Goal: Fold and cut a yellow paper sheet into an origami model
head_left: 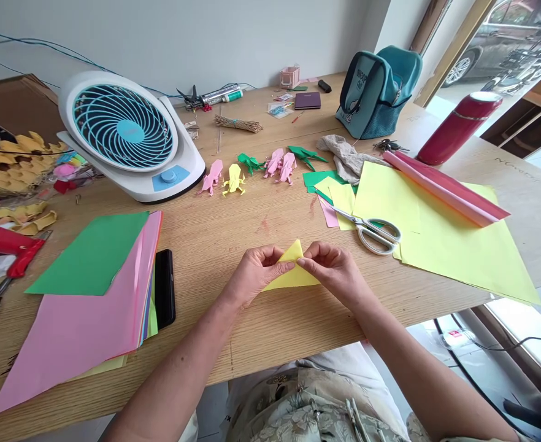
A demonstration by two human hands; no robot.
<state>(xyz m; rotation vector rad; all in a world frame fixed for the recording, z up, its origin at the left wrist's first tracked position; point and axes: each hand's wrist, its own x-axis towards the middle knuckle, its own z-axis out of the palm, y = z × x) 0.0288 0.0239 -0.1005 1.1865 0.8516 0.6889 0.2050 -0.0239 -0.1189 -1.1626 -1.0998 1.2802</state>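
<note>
A small folded yellow paper triangle (293, 274) lies on the wooden table (234, 233) near its front edge. My left hand (256, 271) pinches the paper's left side with fingers curled. My right hand (335, 269) pinches its right side, thumb and fingers pressed on the fold. Both hands meet at the middle of the paper. Behind them stands a row of folded paper animals in pink (211, 176), yellow (234, 179) and green (251, 162).
White-handled scissors (374, 232) lie on yellow sheets (459, 239) to the right. A stack of pink and green paper (91, 288) and a black phone (164, 287) lie left. A desk fan (127, 135), a teal bag (378, 89), a red bottle (459, 126) and rolled paper (445, 187) stand farther back.
</note>
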